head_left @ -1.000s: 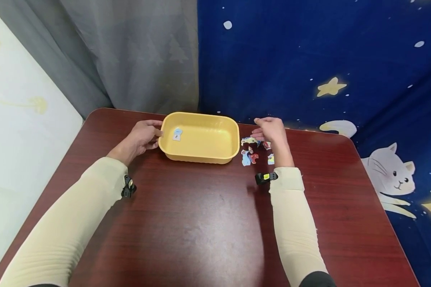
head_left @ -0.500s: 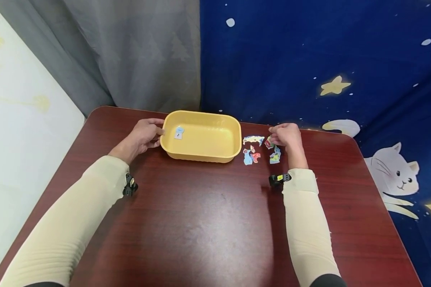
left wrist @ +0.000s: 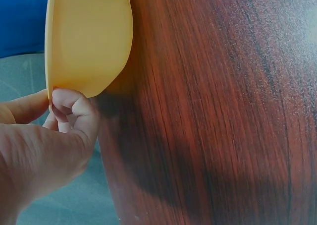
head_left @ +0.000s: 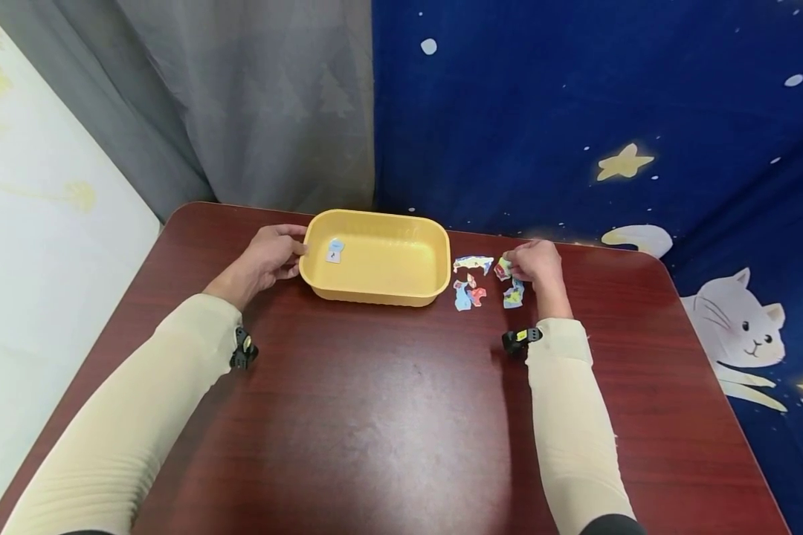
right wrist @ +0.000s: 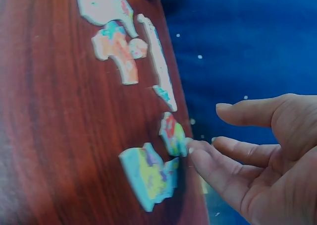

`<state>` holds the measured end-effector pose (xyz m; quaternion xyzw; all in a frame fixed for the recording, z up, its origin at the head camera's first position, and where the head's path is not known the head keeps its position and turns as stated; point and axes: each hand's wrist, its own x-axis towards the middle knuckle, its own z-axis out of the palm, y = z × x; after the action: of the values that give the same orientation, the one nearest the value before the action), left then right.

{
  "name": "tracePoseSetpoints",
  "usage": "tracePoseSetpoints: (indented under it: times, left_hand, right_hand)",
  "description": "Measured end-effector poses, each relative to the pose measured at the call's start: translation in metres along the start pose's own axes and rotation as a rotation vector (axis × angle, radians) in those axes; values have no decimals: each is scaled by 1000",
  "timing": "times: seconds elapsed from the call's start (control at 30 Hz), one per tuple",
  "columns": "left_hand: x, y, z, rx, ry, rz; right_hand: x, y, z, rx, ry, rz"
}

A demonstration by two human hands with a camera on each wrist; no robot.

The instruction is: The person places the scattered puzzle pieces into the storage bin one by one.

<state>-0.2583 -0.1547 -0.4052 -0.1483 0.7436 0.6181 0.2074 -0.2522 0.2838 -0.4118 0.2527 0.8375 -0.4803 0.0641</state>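
Observation:
My left hand [head_left: 268, 256] pinches the left rim of a yellow plastic basin [head_left: 375, 295], its thumb and fingers on either side of the rim [left wrist: 49, 41] in the left wrist view. A small light-blue and white piece [head_left: 334, 251] lies inside the basin at the left. At the right, my right hand [head_left: 537, 261] is low over the table. Its fingertips touch or nearly touch a small red and green cutout piece [right wrist: 172, 134], while the thumb stands apart. Beside that piece lies a blue and yellow one [right wrist: 151, 178].
More flat, irregular coloured pieces lie right of the basin: a long whitish one [head_left: 473, 262], a light-blue one [head_left: 462, 296] and a red one [head_left: 477, 296]. The dark red wooden table [head_left: 375, 416] ends at curtains [head_left: 495, 111] behind. A pale wall [head_left: 40, 186] stands left.
My right hand has moved right from beside the basin, then down toward the red and green piece. The left hand keeps its hold on the basin's rim.

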Motion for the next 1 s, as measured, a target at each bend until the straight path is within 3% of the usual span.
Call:
tracePoseSetpoints:
  times: [0.23,0.47,0.73,1.0]
  left_hand:
    - [-2,0,0,10,-2,-4]
    - [-2,0,-1,18,0,6]
    - [-3,0,0,20,-1,3]
    - [-4,1,1,7,-13,12]
  right_hand:
    - [8,10,8,-127,64,25]
    - [9,11,14,-252,88,-1]
    - [4,12,21,-436,167,-75]
    - [6,14,23,-411,204,-42]
